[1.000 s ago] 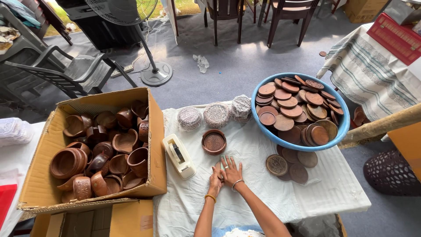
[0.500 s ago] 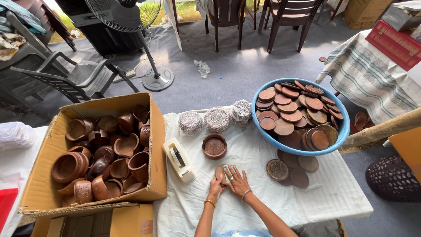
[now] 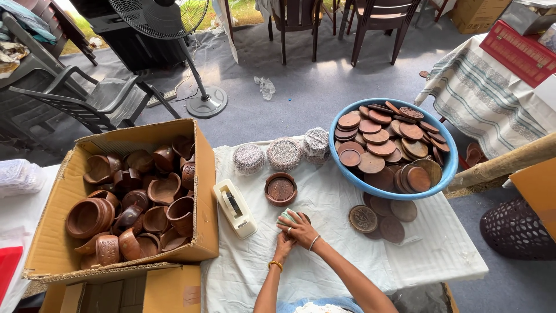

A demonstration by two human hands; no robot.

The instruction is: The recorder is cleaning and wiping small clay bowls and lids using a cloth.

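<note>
Both my hands meet on the white-clothed table [image 3: 347, 266], close to my body. My right hand [image 3: 301, 232], with a silver bangle, curls over a small pale green wrapped piece [image 3: 287, 218]. A brown wooden disc [image 3: 305, 218] peeks out beneath it. My left hand [image 3: 284, 246], with a gold bangle, presses in from below, partly hidden by the right. A white tape dispenser [image 3: 234, 207] lies just to the left. Just beyond my hands rests a round carved wooden lid [image 3: 281, 189].
A cardboard box [image 3: 205, 197] of wooden bowls stands left. Three mesh-wrapped rounds [image 3: 284, 153] line the table's far edge. A blue basin [image 3: 347, 181] of several wooden discs sits right, loose discs [image 3: 364, 218] before it. A fan [image 3: 202, 104] and chairs stand beyond.
My fingers, spread flat on the cloth a second ago, have drawn together and now curl around the pale piece. The hands stay in about the same spot.
</note>
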